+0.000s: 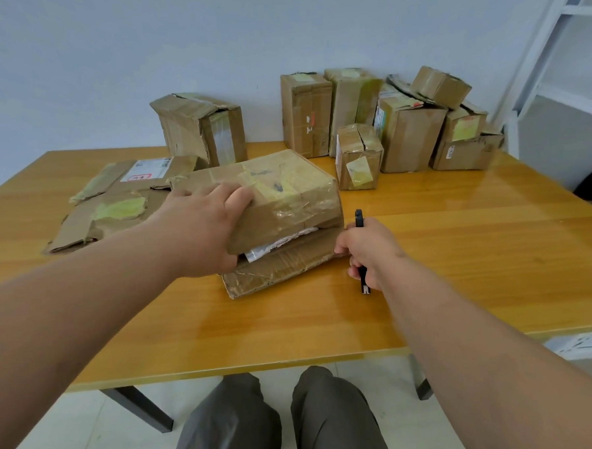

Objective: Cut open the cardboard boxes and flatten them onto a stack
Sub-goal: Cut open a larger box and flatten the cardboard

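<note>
- A flat cardboard box (280, 204), wrapped in clear and yellowish tape, lies near the middle of the yellow wooden table (460, 250), its near side gaping so that a white plastic bag (278, 244) shows in the slit.
- The left hand (202, 229) lies on the box's near left corner, fingers spread over the top and thumb down the near side, grasping that corner.
- The right hand (368, 251) is clenched round a black box cutter (361, 251), which stands roughly upright in the fist; its ends stick out above and below the hand. The fingertips touch the box's lower flap at its near right corner.
- To the left, flattened cardboard (115, 203) with a white shipping label lies on the table, just beside the box.
- Behind it an unopened box (204, 129) stands tilted against the wall.
- At the far right a cluster of taped boxes (395, 123) is piled along the wall, one small box perched on top.
- A white shelf frame (562, 38) rises at the far right.
- The person's knees in grey trousers (281, 420) show below the table's near edge.
</note>
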